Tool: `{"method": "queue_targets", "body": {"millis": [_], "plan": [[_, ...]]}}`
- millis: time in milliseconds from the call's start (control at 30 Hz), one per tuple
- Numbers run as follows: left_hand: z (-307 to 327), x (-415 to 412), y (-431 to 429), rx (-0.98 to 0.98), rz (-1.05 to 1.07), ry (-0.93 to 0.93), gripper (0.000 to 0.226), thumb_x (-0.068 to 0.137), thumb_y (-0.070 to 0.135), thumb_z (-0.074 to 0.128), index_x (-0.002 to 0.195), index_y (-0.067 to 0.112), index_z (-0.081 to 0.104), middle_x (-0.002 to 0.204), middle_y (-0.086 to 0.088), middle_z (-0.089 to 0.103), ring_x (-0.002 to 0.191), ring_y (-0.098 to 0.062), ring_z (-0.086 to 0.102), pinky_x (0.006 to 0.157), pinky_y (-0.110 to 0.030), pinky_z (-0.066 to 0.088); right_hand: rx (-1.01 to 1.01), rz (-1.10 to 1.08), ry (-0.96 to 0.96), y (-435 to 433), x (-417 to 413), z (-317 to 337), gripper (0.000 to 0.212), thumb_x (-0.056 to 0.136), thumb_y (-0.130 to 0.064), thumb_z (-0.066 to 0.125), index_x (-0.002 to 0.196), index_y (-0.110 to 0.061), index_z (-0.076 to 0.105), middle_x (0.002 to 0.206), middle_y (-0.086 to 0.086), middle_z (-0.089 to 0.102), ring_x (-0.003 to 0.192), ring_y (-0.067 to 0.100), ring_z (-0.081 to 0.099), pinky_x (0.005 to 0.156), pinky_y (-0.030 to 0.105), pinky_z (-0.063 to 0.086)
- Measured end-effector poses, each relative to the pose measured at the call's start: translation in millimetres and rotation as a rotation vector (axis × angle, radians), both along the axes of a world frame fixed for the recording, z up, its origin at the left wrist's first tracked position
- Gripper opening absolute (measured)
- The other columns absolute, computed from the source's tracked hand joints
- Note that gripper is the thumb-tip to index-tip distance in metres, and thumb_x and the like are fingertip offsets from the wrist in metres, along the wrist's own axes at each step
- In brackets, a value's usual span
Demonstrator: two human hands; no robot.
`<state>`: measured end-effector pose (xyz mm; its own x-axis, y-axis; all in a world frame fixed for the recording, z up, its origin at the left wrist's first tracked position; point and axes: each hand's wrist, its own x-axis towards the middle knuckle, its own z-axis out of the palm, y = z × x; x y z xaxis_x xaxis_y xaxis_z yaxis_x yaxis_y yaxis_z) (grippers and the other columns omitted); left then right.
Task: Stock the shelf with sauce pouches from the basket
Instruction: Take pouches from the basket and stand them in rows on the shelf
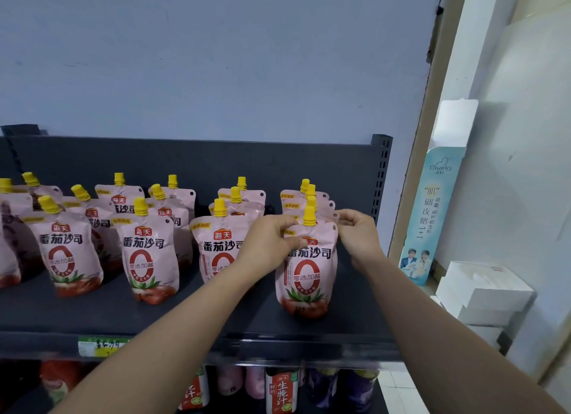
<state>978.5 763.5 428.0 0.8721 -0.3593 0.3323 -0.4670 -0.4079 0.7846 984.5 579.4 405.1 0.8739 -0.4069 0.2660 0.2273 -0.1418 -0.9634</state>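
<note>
Sauce pouches (148,259) stand in front-to-back rows on the shelf (185,315), the rightmost row's front pouch (309,277) between the left hand (268,240) and right hand (358,234), boxes (482,290) beyond the shelf's right end, bottles (281,392) on the tier below.

A pink sauce pouch (307,277) with a yellow cap stands upright right of centre, at the front of the rightmost row on the dark shelf (191,315); the left hand (268,239) and right hand (360,233) pinch its upper corners; matching pouches (148,259) stand in rows to the left.

Left hand (271,239), right hand (360,233): pinch grip
</note>
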Motion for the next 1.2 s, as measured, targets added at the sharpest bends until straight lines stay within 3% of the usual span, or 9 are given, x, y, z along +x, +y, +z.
{"method": "queue_targets", "body": {"millis": [200, 367, 500, 600, 700, 833, 1067, 1200], "plan": [[2, -4, 5, 0.023, -0.028, 0.023, 0.016, 0.079, 0.017, 0.076, 0.094, 0.021, 0.070, 0.094, 0.006, 0.074, 0.086, -0.009, 0.070, 0.081, -0.040, 0.059, -0.002, 0.007, 0.017, 3, -2, -3, 0.020, 0.085, -0.005, 0.069, 0.084, -0.025, 0.069, 0.092, 0.002, 0.075, 0.089, 0.021, 0.070, 0.075, 0.036, 0.058], [4, -9, 10, 0.047, -0.010, 0.006, 0.023, 0.075, 0.022, 0.080, 0.091, 0.026, 0.064, 0.095, 0.007, 0.070, 0.087, -0.008, 0.068, 0.079, -0.037, 0.059, -0.033, -0.001, 0.028, 4, -3, -2, 0.021, 0.089, -0.005, 0.065, 0.103, -0.020, 0.066, 0.105, 0.003, 0.072, 0.097, 0.020, 0.068, 0.084, 0.040, 0.058], [5, -12, 13, 0.056, -0.034, 0.043, 0.025, 0.076, 0.021, 0.079, 0.098, 0.017, 0.067, 0.097, 0.002, 0.073, 0.089, -0.013, 0.070, 0.082, -0.041, 0.058, -0.063, 0.011, 0.071, 6, -6, 0, 0.035, 0.084, -0.008, 0.071, 0.116, -0.015, 0.061, 0.108, 0.004, 0.070, 0.097, 0.021, 0.067, 0.086, 0.043, 0.058], [9, -15, 14, 0.076, -0.039, 0.020, 0.026, 0.076, 0.021, 0.079, 0.096, 0.025, 0.063, 0.098, 0.009, 0.068, 0.090, -0.009, 0.066, 0.083, -0.037, 0.058, -0.090, 0.004, 0.103, 7, -9, 1, 0.042, 0.082, -0.014, 0.074, 0.120, -0.018, 0.055, 0.111, 0.004, 0.067, 0.097, 0.020, 0.065, 0.087, 0.043, 0.057], [11, -16, 15, 0.126, 0.001, -0.046, 0.036, 0.075, 0.025, 0.080, 0.105, 0.030, 0.061, 0.108, 0.010, 0.063, 0.093, -0.009, 0.057, 0.082, -0.030, 0.052, -0.102, -0.012, 0.126, 6, -10, 2, 0.048, 0.083, -0.017, 0.074, 0.126, -0.016, 0.053, 0.115, 0.004, 0.065, 0.100, 0.020, 0.063, 0.084, 0.038, 0.056], [12, -16, 18, 0.191, 0.031, -0.102, 0.047, 0.076, 0.028, 0.079, 0.119, 0.027, 0.060, 0.121, 0.006, 0.062, 0.098, -0.008, 0.053, 0.083, -0.027, 0.048, -0.074, -0.017, 0.144, 6, -11, 2, 0.042, 0.084, -0.020, 0.072, 0.122, -0.016, 0.056, 0.115, 0.004, 0.066, 0.099, 0.020, 0.063, 0.080, 0.036, 0.055], [17, -19, 21, 0.255, 0.060, -0.154, 0.052, 0.078, 0.028, 0.077, 0.126, 0.025, 0.057, 0.123, 0.003, 0.062, 0.100, -0.010, 0.056, 0.086, -0.028, 0.050, -0.110, -0.037, 0.177, 5, -15, 5, 0.036, 0.086, -0.020, 0.068, 0.120, -0.013, 0.059, 0.112, 0.004, 0.065, 0.099, 0.019, 0.060, 0.071, 0.029, 0.048], [20, -21, 20, 0.299, 0.072, -0.167, 0.048, 0.081, 0.027, 0.075, 0.126, 0.025, 0.058, 0.123, 0.003, 0.062, 0.096, -0.008, 0.052, 0.082, -0.024, 0.046, -0.167, -0.041, 0.209, 3, -16, 4, 0.034, 0.090, -0.015, 0.063, 0.123, -0.011, 0.059, 0.114, 0.004, 0.064, 0.104, 0.023, 0.060, 0.080, 0.033, 0.050]]}}
